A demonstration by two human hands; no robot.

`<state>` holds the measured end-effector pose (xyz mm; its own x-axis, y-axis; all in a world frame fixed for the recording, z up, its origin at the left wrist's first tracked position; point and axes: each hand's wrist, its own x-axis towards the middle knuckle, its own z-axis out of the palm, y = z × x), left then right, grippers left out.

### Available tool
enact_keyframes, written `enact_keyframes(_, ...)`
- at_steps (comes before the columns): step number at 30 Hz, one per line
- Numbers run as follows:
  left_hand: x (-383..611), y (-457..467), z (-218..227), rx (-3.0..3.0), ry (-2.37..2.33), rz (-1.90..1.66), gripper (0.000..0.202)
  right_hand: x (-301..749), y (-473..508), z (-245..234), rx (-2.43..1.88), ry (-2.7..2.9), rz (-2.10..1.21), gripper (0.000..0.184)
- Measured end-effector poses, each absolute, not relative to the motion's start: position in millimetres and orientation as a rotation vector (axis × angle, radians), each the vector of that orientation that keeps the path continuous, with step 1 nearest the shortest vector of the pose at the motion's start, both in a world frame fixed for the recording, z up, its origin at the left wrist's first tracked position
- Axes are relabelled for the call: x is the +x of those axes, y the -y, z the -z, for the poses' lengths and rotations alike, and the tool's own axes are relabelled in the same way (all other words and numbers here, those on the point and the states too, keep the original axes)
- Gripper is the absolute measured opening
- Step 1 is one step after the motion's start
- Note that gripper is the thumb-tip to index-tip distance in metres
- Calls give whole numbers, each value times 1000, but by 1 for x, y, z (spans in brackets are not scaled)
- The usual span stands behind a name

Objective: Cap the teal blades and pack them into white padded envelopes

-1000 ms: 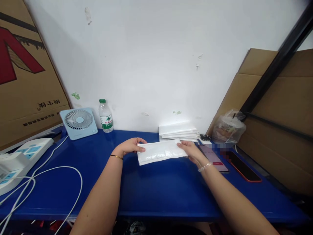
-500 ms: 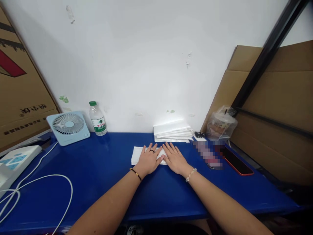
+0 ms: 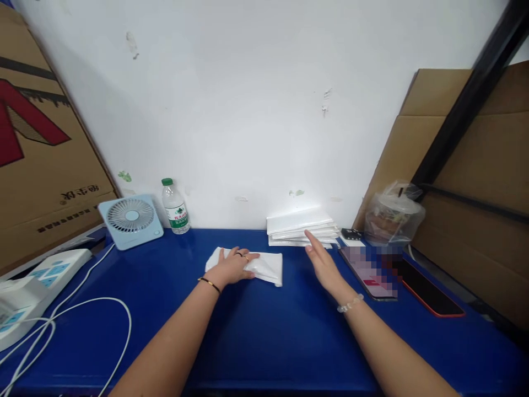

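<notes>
A flat, folded white packet (image 3: 268, 268) with a slightly shiny, creased surface lies on the blue table (image 3: 264, 331). My left hand (image 3: 232, 267) rests on its left part, fingers spread; the packet's right half shows. To the right, my right hand (image 3: 324, 263) is raised apart from the packet, its fingers stretched out and holding nothing. Its fingertips appear just in front of a stack of similar white packets (image 3: 300, 225) against the wall; I cannot tell whether they touch it.
Along the back left stand a light blue fan (image 3: 131, 221) and a water bottle (image 3: 176, 207). A power strip (image 3: 53, 281) and looping white cable (image 3: 124, 309) occupy the left. Two phones (image 3: 367, 273) (image 3: 430, 286) and a bagged cup (image 3: 392, 218) are on the right.
My right hand has lifted off the white packet and moved right, toward the stack. My left hand has slid left along with the packet. The camera view has shifted slightly.
</notes>
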<state>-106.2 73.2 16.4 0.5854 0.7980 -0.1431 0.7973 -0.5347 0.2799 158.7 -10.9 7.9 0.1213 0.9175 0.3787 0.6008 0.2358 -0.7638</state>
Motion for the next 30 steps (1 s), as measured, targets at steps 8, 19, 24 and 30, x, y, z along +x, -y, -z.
enact_keyframes(8,-154,-157,-27,2379,-1551,-63,58,159,16,-17,-1307,1645,-198,41)
enact_keyframes(19,-122,-185,-18,2604,-1426,-507,67,143,10,-4,-1242,1800,-283,33)
enact_keyframes(24,-43,-168,-27,2790,-1083,-701,71,143,4,0,-1242,1791,-310,30)
enact_keyframes(30,3,-166,-33,2880,-1001,-574,41,165,-9,4,-1248,1272,-417,28)
